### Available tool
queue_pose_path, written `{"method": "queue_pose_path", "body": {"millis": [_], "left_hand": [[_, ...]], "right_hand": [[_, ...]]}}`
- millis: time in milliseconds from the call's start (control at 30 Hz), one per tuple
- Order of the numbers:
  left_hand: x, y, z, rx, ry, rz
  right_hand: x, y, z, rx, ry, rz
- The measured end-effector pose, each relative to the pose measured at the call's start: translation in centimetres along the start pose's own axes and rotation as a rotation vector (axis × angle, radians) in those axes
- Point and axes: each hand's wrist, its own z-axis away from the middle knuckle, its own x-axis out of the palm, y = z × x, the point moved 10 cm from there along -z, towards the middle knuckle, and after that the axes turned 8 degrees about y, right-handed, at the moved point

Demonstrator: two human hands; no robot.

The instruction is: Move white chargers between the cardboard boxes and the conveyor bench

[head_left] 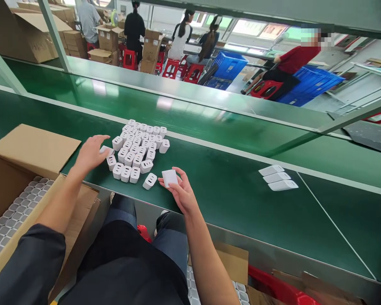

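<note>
A cluster of several white charger blocks (139,146) stands on the green conveyor belt (228,195). My left hand (90,153) reaches over the cluster's left edge, fingers curled around one white charger (106,149). My right hand (180,192) hovers just right of the cluster, holding a white charger block (169,178) between thumb and fingers. One charger (150,181) lies tipped over between my hands.
Three white chargers (277,177) lie on their sides further right on the belt. An open cardboard box (22,182) with a grey tray of slots sits at my left. Other people sit on red stools beyond the belt, among cardboard boxes and blue crates (307,84).
</note>
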Motion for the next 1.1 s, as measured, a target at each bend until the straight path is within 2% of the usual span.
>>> {"method": "queue_pose_path", "body": {"millis": [67,100,167,233,367,567,633,733,833,933,1033,1100], "left_hand": [[1.8,-3.7,-0.2,-0.058,-0.173,0.036],[2.9,-4.6,-0.1,-0.051,-0.271,0.082],[4.6,-5.3,0.2,-0.011,-0.41,0.165],[5.0,-5.3,0.1,0.022,-0.431,0.176],[4.1,-4.4,-0.9,0.03,-0.371,0.15],[4.0,-1.9,-1.8,0.042,-0.432,0.263],[3.7,-1.3,-1.6,0.027,-0.417,0.335],[3.0,-1.5,-0.9,-0.066,-0.358,0.49],[2.7,-2.4,-0.1,-0.193,-0.288,0.684],[3.3,-2.7,0.6,-0.267,-0.25,0.787],[3.5,-3.4,1.5,-0.362,-0.091,0.828],[3.5,-4.2,2.8,-0.446,0.036,0.806]], "right_hand": [[-0.1,-0.3,-0.1,-0.074,0.025,0.097],[-0.2,-0.5,0.0,-0.117,0.039,0.155],[-0.2,-1.0,0.1,-0.197,0.041,0.269],[0.4,-1.1,0.3,-0.242,-0.024,0.363],[1.5,-0.8,0.4,-0.234,-0.149,0.427],[2.2,-0.6,-0.6,-0.28,-0.121,0.424],[1.9,-1.1,-0.4,-0.353,-0.051,0.471],[1.4,-1.9,0.7,-0.437,0.035,0.499],[1.8,-1.7,1.7,-0.452,0.027,0.513],[3.1,-1.3,2.0,-0.464,0.005,0.545],[4.4,-1.2,1.9,-0.479,-0.015,0.565],[4.3,-1.4,1.9,-0.489,0.014,0.575]]}}
